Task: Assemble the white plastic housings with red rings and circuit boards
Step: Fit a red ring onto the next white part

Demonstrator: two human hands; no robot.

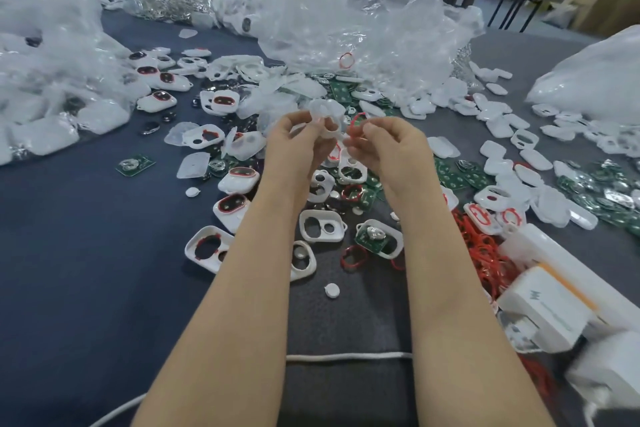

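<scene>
Honestly, nothing is readable on my feed here. The only print I can spot is on the white box (547,308) over on the right: a small bluish logo mark with a faint line of text beside it, both too blurry to make out.

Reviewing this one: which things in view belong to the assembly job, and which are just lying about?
Belong to the job:
white housing held in the left hand
red ring pinched by the right hand
loose red rings, circuit boards, empty housings

Lying about:
plastic bags
white boxes
white cord
</scene>
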